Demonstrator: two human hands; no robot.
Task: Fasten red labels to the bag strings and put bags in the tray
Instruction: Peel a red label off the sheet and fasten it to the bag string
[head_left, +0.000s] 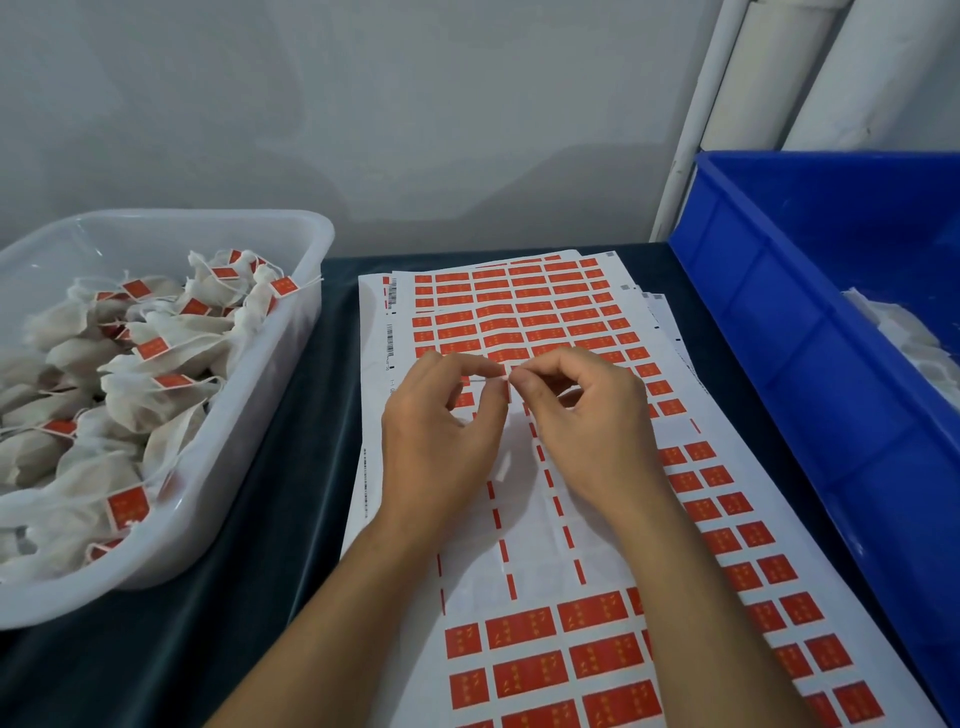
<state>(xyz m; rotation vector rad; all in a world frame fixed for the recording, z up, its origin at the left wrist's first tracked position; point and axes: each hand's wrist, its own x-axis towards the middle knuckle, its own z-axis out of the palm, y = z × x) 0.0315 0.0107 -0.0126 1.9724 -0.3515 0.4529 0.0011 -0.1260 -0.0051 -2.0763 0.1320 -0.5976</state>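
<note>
Pinched from both sides: left hand (441, 431) and right hand (587, 426), fingertips nearly touching, each grip pressed together on a small red label (506, 387) held above the middle of the label sheet (519, 525). Cannot tell whether a string runs between them. Long axis of label roughly upright, folded between the two grips. Clear tray (291, 291) at left table edge, full of tagged bags (156, 364); left hand nearer it. Blue bin (779, 312) at right edge.
</note>
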